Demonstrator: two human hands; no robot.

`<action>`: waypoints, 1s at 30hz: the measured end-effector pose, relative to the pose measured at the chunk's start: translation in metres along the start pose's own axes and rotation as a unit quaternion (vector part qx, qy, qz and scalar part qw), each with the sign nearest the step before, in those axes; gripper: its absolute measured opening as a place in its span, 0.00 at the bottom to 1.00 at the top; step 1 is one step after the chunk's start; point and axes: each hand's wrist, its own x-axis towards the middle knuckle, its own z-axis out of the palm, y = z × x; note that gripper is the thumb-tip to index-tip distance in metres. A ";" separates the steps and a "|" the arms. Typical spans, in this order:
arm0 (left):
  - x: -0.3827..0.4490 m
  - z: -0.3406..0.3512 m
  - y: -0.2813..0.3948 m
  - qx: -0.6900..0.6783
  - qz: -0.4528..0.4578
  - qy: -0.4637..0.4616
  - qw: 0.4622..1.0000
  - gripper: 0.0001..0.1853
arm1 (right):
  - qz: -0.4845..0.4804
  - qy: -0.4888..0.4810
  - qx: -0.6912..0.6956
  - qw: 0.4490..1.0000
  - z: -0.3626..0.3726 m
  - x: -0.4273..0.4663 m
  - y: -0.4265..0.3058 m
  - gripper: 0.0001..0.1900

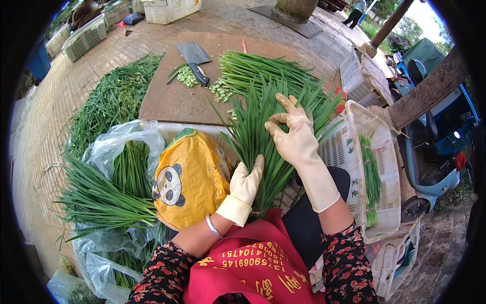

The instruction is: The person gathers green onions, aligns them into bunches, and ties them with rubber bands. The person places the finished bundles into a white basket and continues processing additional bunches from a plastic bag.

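Note:
A bunch of green garlic chives rests upright against my lap, its leaf tips pointing away from me. My left hand, in a cream rubber glove, grips the bunch from its left side. Over the upper leaves is my right hand, gloved too and stained at the fingertips. Its thumb and index finger curl towards each other and the other fingers stand apart; I see nothing plainly held there. A tie shows low on the bunch. Beyond it, more chives lie on a brown board.
A cleaver lies on the board beside chopped stem ends. Chive trimmings are heaped to the left. A yellow panda-print bag and plastic-bagged chives sit at my left. A white crate holding tied chives stands right, near a scooter.

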 end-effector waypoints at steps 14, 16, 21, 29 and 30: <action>-0.002 -0.011 0.023 -0.310 -0.137 -0.014 0.941 0.19 | -0.058 0.092 -0.292 0.950 -0.118 -0.018 0.044 0.08; 0.000 0.006 0.011 0.066 0.056 0.051 0.995 0.23 | 0.129 -0.104 -0.421 0.892 -0.125 -0.041 0.046 0.23; 0.005 0.024 0.006 0.188 0.104 0.107 0.971 0.17 | 0.258 -0.353 -0.111 0.892 -0.047 -0.112 0.008 0.64; 0.001 0.170 -0.124 0.832 0.315 -0.010 0.457 0.43 | 0.216 0.010 0.503 0.837 0.043 -0.105 0.034 0.45; -0.005 0.183 -0.121 0.861 0.265 -0.072 0.428 0.45 | 0.209 0.022 0.545 0.811 0.032 -0.101 0.034 0.43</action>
